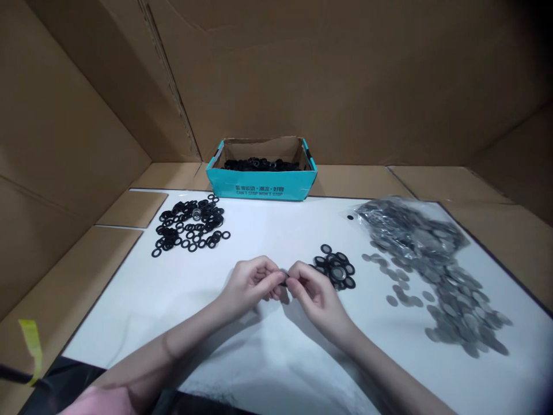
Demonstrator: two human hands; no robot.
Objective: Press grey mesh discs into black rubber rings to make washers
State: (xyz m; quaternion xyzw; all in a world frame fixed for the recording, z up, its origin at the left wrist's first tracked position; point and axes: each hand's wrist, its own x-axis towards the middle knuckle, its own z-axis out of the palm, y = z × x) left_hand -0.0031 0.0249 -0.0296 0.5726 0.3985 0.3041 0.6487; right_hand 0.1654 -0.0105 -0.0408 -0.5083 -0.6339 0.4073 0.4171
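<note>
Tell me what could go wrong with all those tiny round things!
The small dark piece is pinched only by the fingertips of the left hand and right hand, so it might slip and drop.

The pile of black-rimmed discs is right beside the right hand, so a bump could scatter it.

The loose grey discs lie spread out beside the plastic bag, so a sleeve or arm might sweep some away.

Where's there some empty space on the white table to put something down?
The white tabletop looks bare between the turquoise cardboard box and the left hand, and nearer, below the loose black rings. It's crowded on the right: flat grey discs, a clear plastic bag, and black-rimmed discs beside the right hand.
</note>
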